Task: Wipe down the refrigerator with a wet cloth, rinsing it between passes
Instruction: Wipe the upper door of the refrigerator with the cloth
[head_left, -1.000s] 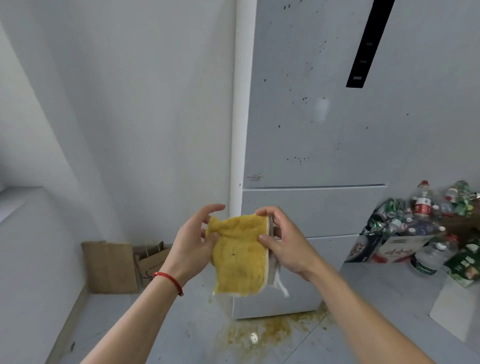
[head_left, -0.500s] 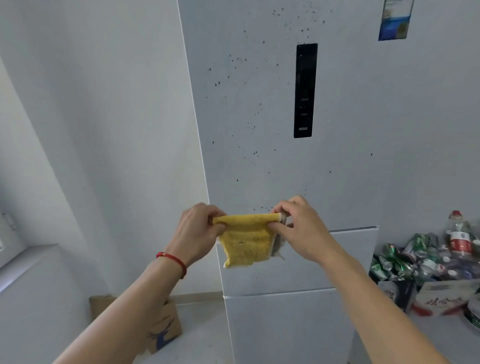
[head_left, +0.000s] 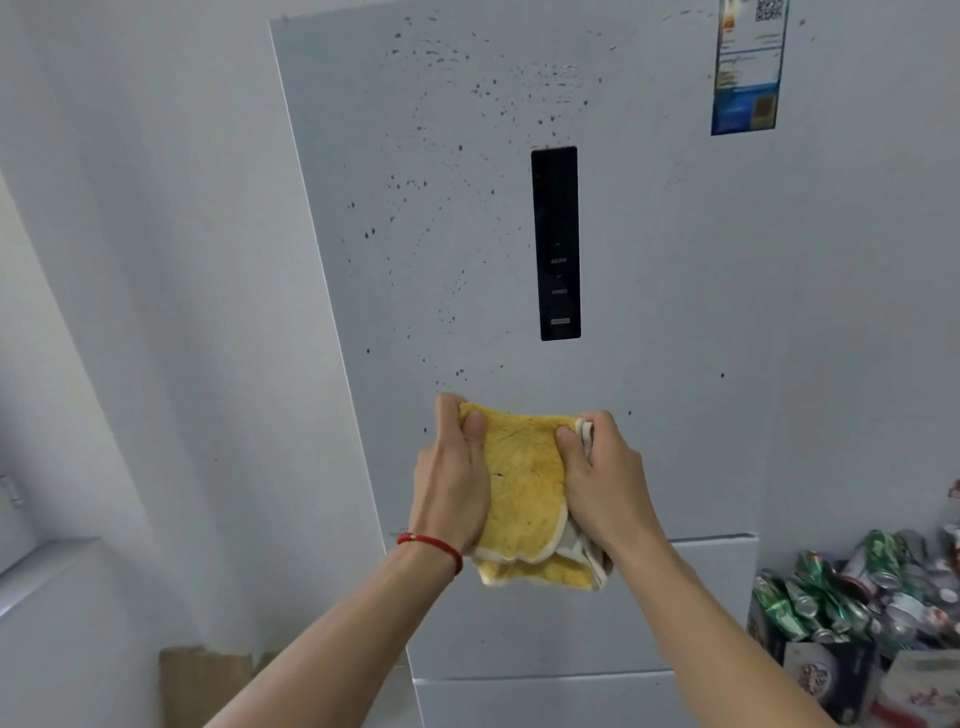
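A tall pale grey refrigerator fills the view, its upper door speckled with dark spots around a black vertical control panel. A folded yellow cloth with a white edge hangs in front of the door's lower part. My left hand grips its left side, thumb over the top edge. My right hand grips its right side, fingers curled round the fold. A red string sits on my left wrist.
A blue and white sticker is at the door's top right. Two drawer fronts lie below the door. A box of crushed cans and bottles stands at the lower right. A brown paper bag leans by the left wall.
My view has tilted up and closer to the refrigerator door. Both hands have lifted the cloth higher and brought it nearer the door, folding it more compactly.
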